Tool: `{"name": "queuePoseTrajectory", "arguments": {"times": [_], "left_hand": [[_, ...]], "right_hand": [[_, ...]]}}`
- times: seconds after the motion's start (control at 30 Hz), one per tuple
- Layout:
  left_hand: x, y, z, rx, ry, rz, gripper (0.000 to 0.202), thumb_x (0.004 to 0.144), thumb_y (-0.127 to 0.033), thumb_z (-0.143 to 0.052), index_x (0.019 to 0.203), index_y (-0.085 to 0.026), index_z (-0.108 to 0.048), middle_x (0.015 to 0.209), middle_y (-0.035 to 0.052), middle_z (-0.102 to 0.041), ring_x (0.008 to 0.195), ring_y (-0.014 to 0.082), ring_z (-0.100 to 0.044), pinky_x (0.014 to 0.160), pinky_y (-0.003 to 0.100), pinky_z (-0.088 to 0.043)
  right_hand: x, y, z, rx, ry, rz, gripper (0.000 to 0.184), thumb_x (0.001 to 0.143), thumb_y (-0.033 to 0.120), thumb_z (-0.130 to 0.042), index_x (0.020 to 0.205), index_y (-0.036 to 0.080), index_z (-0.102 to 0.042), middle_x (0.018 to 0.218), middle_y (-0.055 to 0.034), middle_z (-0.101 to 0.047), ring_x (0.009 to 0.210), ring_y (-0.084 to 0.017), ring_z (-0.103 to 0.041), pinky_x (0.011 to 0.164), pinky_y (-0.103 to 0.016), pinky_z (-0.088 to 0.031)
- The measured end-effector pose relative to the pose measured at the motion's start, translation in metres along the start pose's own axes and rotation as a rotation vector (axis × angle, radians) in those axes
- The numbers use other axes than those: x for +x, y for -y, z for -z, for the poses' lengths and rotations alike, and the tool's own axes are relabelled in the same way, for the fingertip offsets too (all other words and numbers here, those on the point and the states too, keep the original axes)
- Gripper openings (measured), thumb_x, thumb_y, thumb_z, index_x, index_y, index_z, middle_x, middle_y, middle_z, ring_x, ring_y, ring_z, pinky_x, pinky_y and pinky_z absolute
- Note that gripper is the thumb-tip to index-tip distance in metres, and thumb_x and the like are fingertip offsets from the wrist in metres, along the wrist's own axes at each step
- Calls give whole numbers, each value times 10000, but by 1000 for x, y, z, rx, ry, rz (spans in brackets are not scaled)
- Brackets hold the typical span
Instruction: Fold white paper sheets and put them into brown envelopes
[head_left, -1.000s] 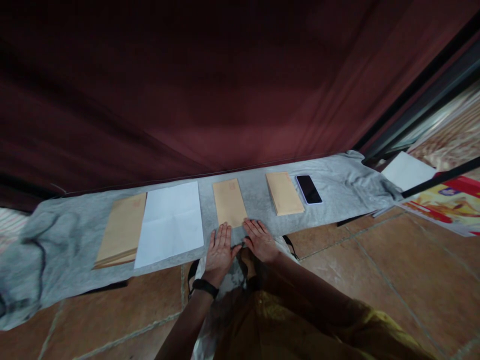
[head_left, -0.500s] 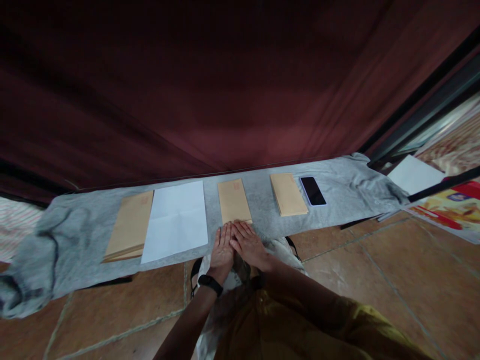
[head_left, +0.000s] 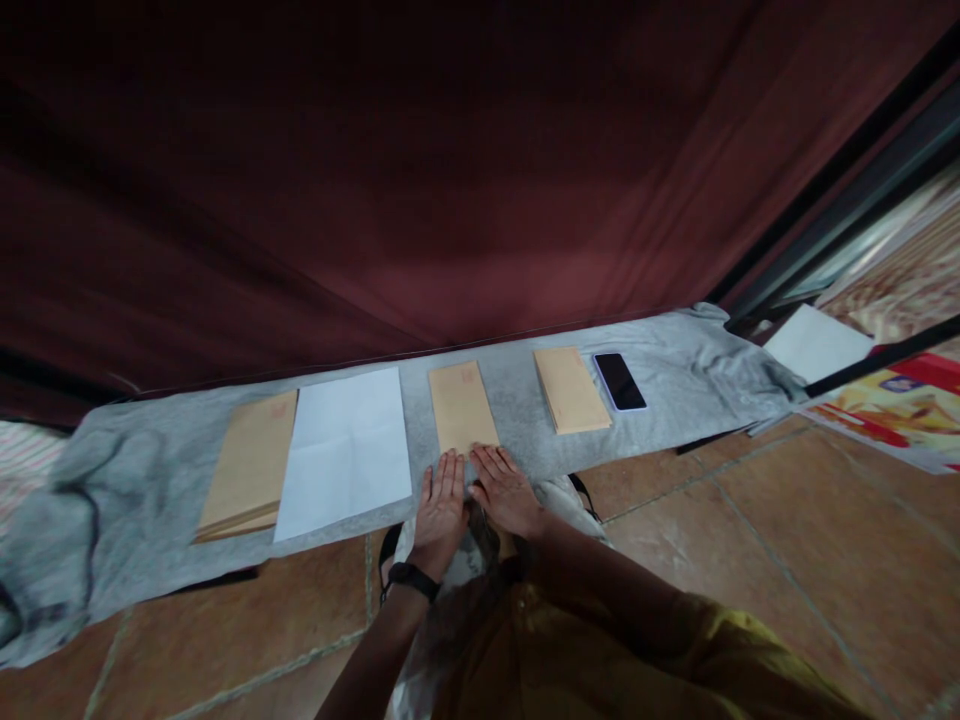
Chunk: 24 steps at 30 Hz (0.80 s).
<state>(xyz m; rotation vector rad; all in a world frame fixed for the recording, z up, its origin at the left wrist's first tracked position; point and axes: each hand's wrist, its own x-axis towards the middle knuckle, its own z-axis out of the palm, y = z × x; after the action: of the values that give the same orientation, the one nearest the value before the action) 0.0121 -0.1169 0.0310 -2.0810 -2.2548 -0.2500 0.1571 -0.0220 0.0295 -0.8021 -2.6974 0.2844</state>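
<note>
A brown paper envelope (head_left: 463,408) lies flat in front of me, with a small reddish print near its far end. My left hand (head_left: 441,508) rests at its near edge, fingers stretched out flat. Beside it, my right hand (head_left: 508,492) also lies flat, its fingertips touching the envelope's near end. Neither hand grips anything. To the left is a sheet of white paper (head_left: 345,450), partly beside a stack of brown envelopes (head_left: 251,455). On the right sits another stack of brown envelopes (head_left: 571,390), next to a dark-screened phone (head_left: 620,382).
A grey cloth (head_left: 517,385) covers the long narrow surface under these things. Behind it hangs a dark red curtain (head_left: 465,230). Tiled floor (head_left: 300,590) shows in front. At the far right are a white sheet (head_left: 819,343) and a red and yellow printed package (head_left: 900,410).
My hands have moved apart: the fingertips overlapped before, and now a gap shows between them. The envelope stays flat. The whole view has shifted slightly.
</note>
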Motion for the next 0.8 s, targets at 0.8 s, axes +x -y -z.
{"name": "queuePoseTrajectory", "arguments": {"times": [0.8], "left_hand": [[59,5,28,-603,-51,630,456,819,-276,-604,1255,-143,-587,1084,138,-664,1145,305,-584,1038,462,-422]], "right_hand": [[-12,-21,6,32,25,-56,582,1017,333,-447,1551,124,-342,1604,-114,-349,1470,-259,-343,1229,-465,-223]]}}
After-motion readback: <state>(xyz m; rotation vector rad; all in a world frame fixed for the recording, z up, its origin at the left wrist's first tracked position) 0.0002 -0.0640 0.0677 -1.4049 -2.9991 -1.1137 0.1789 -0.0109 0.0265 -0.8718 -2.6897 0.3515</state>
